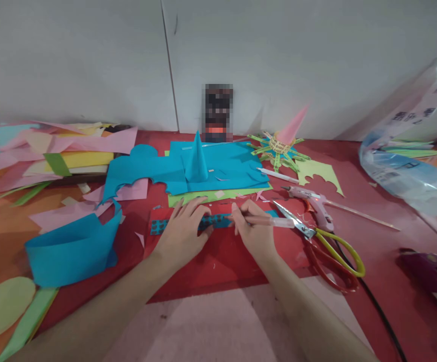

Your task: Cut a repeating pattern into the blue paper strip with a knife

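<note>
A narrow blue paper strip [160,227] with dark drawn marks lies crosswise on a red sheet [218,261]. My left hand [186,226] rests over the strip's left half, fingers spread, pressing it flat. In my right hand [258,234] is a pen [274,221] with a brownish barrel and clear end, pinched between thumb and fingers. Its tip meets the strip near the middle, just right of my left fingers. The strip's right part looks plain blue. Behind my hands stands a blue paper cone [197,163] on stacked blue sheets [233,166].
Scissors [314,234] with yellow and red handles lie right of my right hand, beside a pink glue gun [312,201]. A pink cone on a decorated base [280,146] sits behind. Left are a blue paper band [71,256] and paper scraps [86,161]. A purple tool [429,276] lies far right.
</note>
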Demonstrator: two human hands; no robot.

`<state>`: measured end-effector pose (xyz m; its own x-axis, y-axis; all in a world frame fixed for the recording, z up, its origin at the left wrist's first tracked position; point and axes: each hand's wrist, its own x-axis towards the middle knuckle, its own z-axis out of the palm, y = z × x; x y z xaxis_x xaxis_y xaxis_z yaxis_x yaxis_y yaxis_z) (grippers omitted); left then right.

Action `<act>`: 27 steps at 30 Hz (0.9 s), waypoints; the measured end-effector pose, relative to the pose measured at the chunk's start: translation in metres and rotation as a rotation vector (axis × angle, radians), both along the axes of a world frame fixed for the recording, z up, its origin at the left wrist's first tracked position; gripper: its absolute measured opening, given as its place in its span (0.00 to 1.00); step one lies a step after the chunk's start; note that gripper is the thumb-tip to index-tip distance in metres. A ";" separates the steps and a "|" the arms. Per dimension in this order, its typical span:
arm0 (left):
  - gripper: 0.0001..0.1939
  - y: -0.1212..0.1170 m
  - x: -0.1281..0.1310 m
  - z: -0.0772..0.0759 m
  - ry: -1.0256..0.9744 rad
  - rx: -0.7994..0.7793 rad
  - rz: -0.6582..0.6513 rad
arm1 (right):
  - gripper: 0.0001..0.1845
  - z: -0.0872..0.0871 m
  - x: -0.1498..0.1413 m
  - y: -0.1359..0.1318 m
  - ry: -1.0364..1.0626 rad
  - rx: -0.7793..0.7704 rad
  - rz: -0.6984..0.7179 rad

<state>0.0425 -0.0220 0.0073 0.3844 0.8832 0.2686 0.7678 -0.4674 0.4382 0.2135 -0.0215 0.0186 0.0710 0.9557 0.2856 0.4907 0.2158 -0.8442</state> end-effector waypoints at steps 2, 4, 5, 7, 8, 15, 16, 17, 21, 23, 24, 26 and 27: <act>0.06 0.000 0.000 0.000 0.000 -0.005 -0.005 | 0.20 0.000 -0.002 -0.001 -0.029 -0.008 0.019; 0.06 0.000 0.000 0.000 -0.008 0.000 -0.003 | 0.20 -0.001 -0.003 -0.001 0.037 -0.063 0.066; 0.06 0.001 0.000 -0.001 -0.013 0.003 -0.002 | 0.19 -0.001 -0.003 0.000 0.094 -0.101 0.093; 0.06 0.001 0.000 -0.001 -0.018 0.001 0.002 | 0.19 -0.003 -0.003 0.002 0.208 -0.174 0.125; 0.05 0.001 0.000 -0.001 -0.018 -0.004 0.004 | 0.18 -0.004 -0.003 0.004 0.251 -0.201 0.127; 0.08 0.002 0.000 0.000 -0.016 -0.022 -0.010 | 0.17 -0.004 -0.002 0.007 0.199 -0.211 0.067; 0.07 0.002 0.000 0.000 -0.014 -0.021 -0.009 | 0.17 -0.004 -0.003 0.007 0.189 -0.205 0.069; 0.07 0.002 0.000 0.000 -0.011 -0.021 -0.007 | 0.17 -0.003 -0.003 0.007 0.181 -0.199 0.072; 0.07 0.001 0.000 0.001 0.003 -0.022 -0.002 | 0.17 -0.002 -0.003 0.005 0.147 -0.184 0.070; 0.08 0.001 0.000 0.001 0.015 -0.017 -0.012 | 0.17 -0.002 -0.004 0.005 0.130 -0.174 0.066; 0.08 0.001 0.000 0.001 0.021 -0.014 -0.019 | 0.17 -0.001 -0.004 0.005 0.126 -0.170 0.064; 0.09 0.001 0.000 0.000 0.034 -0.011 -0.028 | 0.17 -0.001 -0.005 0.004 0.126 -0.169 0.059; 0.09 0.001 0.000 -0.001 0.040 -0.012 -0.029 | 0.17 -0.001 -0.005 0.004 0.125 -0.171 0.057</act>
